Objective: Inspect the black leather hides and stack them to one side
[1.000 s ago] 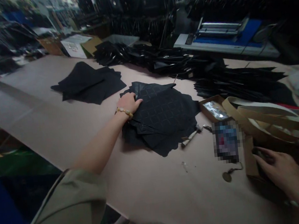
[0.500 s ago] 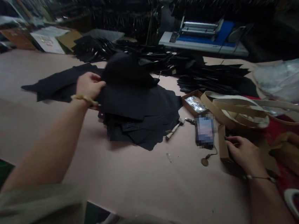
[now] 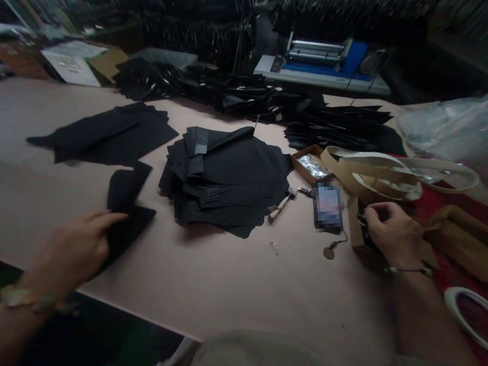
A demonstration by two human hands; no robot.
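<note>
My left hand (image 3: 77, 245) is closed on a black fabric piece (image 3: 130, 211) at the table's left front edge; the piece is bent, its upper part standing up. My right hand (image 3: 393, 231) is at a small open cardboard box (image 3: 356, 232), fingers curled together in a pinch over it. Whatever those fingertips hold is too small to make out. Between my hands lies a stack of black fabric pieces (image 3: 230, 178), with a folded strip on top. A second, flatter pile of black pieces (image 3: 110, 135) rests behind my left hand.
By the right box lie a phone-like item (image 3: 327, 206), a small box of shiny bits (image 3: 313, 165) and coils of beige strap (image 3: 355, 175). A tape roll (image 3: 482, 321) and another cardboard box (image 3: 474, 244) are at right. Long rows of black pieces (image 3: 235, 92) run along the back.
My left hand has drawn a black piece off the middle stack, leftward and toward me. My right hand stays at the box, its fingers now more curled. The view has shifted slightly.
</note>
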